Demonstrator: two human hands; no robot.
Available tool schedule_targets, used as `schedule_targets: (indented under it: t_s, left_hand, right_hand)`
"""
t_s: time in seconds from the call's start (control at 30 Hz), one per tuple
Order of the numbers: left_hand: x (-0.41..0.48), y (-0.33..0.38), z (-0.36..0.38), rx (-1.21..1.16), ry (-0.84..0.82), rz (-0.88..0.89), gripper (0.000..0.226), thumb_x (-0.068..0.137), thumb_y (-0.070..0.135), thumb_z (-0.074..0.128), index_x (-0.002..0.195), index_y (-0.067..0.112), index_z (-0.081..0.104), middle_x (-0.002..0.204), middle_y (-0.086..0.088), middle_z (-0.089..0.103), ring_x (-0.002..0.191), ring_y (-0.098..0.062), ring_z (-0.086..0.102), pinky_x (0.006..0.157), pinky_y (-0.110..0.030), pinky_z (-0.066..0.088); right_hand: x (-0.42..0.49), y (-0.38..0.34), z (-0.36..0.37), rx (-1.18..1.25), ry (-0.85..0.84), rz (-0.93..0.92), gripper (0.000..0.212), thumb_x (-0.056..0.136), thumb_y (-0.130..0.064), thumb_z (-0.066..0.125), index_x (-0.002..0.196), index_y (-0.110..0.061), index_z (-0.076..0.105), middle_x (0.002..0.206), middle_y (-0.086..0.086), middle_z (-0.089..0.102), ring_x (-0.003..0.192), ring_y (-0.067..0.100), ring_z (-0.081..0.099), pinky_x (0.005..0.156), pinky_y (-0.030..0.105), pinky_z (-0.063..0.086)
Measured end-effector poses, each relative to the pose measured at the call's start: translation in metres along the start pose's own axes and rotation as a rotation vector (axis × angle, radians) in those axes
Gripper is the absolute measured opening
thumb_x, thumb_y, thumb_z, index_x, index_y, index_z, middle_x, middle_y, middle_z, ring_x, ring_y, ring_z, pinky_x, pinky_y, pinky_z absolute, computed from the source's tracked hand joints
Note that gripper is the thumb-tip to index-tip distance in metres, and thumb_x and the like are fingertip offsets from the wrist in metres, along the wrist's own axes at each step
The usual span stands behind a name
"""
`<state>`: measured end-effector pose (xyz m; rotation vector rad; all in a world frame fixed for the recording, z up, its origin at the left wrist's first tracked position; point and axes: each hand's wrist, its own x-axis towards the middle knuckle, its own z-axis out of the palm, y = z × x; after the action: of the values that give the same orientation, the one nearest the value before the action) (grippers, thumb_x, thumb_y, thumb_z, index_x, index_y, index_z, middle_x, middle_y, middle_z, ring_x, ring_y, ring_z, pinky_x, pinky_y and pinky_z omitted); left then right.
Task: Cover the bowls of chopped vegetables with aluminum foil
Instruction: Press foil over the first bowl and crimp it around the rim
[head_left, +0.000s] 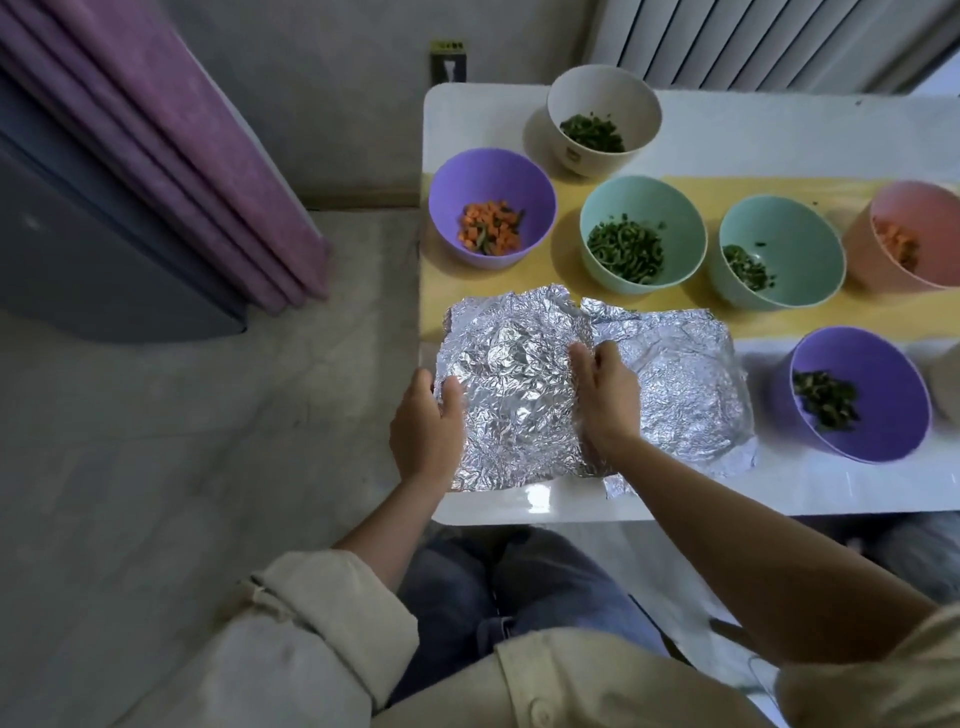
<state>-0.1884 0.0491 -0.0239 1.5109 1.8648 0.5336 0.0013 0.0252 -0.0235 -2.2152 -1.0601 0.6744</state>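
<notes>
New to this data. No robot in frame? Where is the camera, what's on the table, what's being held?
There is no robot here, only a person's two bare hands. The single picture comes from a camera worn on the head and looking down, so the forearms, sleeves and lap show.

On the white table stand six open bowls of chopped vegetables:
- a white bowl
- a far purple bowl
- a left teal bowl
- a right teal bowl
- a pink bowl
- a near purple bowl

Nearer the person, two crumpled foil sheets lie side by side, and what is under them is hidden. The left hand and right hand grip the sides of the left foil sheet. The right foil sheet is untouched.
</notes>
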Motion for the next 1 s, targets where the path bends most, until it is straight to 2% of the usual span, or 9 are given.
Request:
schedule_targets:
  t_s: [0.1,0.2,0.3,0.4,0.5,0.7,0.8,0.93,1.0]
  left_hand:
    - [0.006,-0.001,-0.007,0.013,-0.015,-0.036,0.034,0.099,0.045,0.043,0.089,0.012,0.048,0.087,-0.008,0.063,0.08,-0.031,0.059,0.068,-0.037,0.039]
    - [0.003,-0.004,-0.011,-0.004,0.024,-0.092,0.036,0.094,0.053,0.049,0.093,0.018,0.049,0.091,0.0,0.06,0.08,-0.023,0.057,0.071,-0.034,0.039]
    - [-0.004,-0.005,-0.01,-0.043,0.031,-0.122,0.036,0.095,0.054,0.05,0.097,0.018,0.053,0.098,0.002,0.06,0.085,-0.02,0.057,0.075,-0.033,0.038]
    - [-0.002,0.002,-0.003,-0.037,0.044,-0.128,0.044,0.095,0.057,0.049,0.105,0.015,0.056,0.104,0.001,0.06,0.089,-0.021,0.056,0.076,-0.034,0.039]
    - [0.003,0.009,0.005,0.027,0.139,-0.105,0.043,0.097,0.052,0.049,0.094,0.009,0.055,0.093,-0.005,0.061,0.081,-0.027,0.056,0.067,-0.033,0.033]
    - [0.004,0.006,0.009,0.049,0.192,-0.012,0.033,0.103,0.036,0.046,0.078,0.013,0.042,0.068,-0.001,0.051,0.063,-0.028,0.046,0.059,-0.035,0.028]
    - [0.004,0.0,0.009,-0.014,0.157,0.047,0.034,0.103,0.03,0.047,0.075,0.013,0.04,0.055,0.004,0.042,0.051,-0.022,0.04,0.056,-0.034,0.024]
    - [0.0,-0.006,0.008,-0.099,0.142,0.08,0.037,0.104,0.031,0.045,0.072,0.014,0.037,0.051,0.002,0.04,0.05,-0.025,0.044,0.053,-0.036,0.024]
    - [-0.005,-0.007,0.008,-0.111,0.146,0.078,0.038,0.104,0.032,0.045,0.071,0.016,0.037,0.051,0.002,0.04,0.049,-0.019,0.043,0.051,-0.033,0.027]
  right_hand:
    - [0.005,-0.002,0.001,-0.012,0.019,0.038,0.036,0.102,-0.043,0.036,0.087,-0.012,0.046,0.08,0.007,0.055,0.069,0.024,0.049,0.059,0.037,0.035]
    - [0.009,-0.003,-0.006,0.056,0.075,0.021,0.026,0.099,-0.04,0.042,0.101,-0.015,0.048,0.095,0.003,0.054,0.081,0.02,0.051,0.067,0.035,0.04]
    - [0.011,-0.002,-0.012,0.075,0.053,-0.004,0.036,0.098,-0.044,0.047,0.116,-0.013,0.049,0.109,0.003,0.054,0.094,0.017,0.053,0.077,0.034,0.044]
    - [0.014,-0.003,-0.008,0.019,-0.073,0.073,0.037,0.095,-0.051,0.05,0.1,-0.015,0.053,0.094,0.001,0.057,0.078,0.016,0.053,0.066,0.033,0.041]
    - [0.011,-0.003,-0.001,-0.015,-0.058,0.099,0.034,0.096,-0.045,0.053,0.089,-0.011,0.05,0.078,0.001,0.053,0.066,0.018,0.045,0.055,0.032,0.032]
    - [0.002,0.003,0.003,-0.021,0.06,0.006,0.033,0.103,-0.036,0.041,0.082,-0.01,0.04,0.065,0.002,0.046,0.059,0.024,0.04,0.05,0.036,0.021]
    - [0.002,0.007,-0.001,0.048,0.035,-0.022,0.037,0.102,-0.038,0.043,0.077,-0.011,0.039,0.061,0.002,0.045,0.057,0.023,0.039,0.053,0.041,0.03]
    - [0.0,0.005,-0.007,0.144,0.022,-0.006,0.043,0.101,-0.04,0.046,0.067,-0.016,0.036,0.057,0.0,0.039,0.055,0.017,0.031,0.053,0.037,0.023]
    - [-0.002,0.005,-0.008,0.158,0.02,-0.001,0.045,0.1,-0.043,0.047,0.066,-0.015,0.037,0.057,0.001,0.039,0.056,0.016,0.031,0.052,0.035,0.021]
